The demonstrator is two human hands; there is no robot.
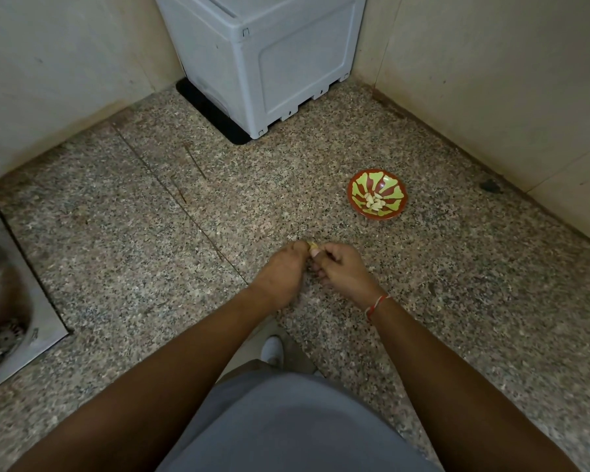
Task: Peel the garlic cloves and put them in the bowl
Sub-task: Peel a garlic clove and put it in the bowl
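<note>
A small red and green bowl (389, 185) stands on the speckled stone counter to the right, with several pale peeled garlic cloves (374, 202) heaped in its middle. Nearer to me, both hands meet over the counter. My left hand (281, 274) pinches a small yellowish garlic clove (312, 247) at its fingertips. My right hand (341, 270) has curled fingers and its thumb and fingertips touch the same clove from the right. Most of the clove is hidden by the fingers.
A grey plastic box (273, 59) stands in the far corner on a black mat. A steel sink (4, 301) with a drain lies at the left edge. Tiled walls close off the back and right. Bare counter lies between my hands and the bowl.
</note>
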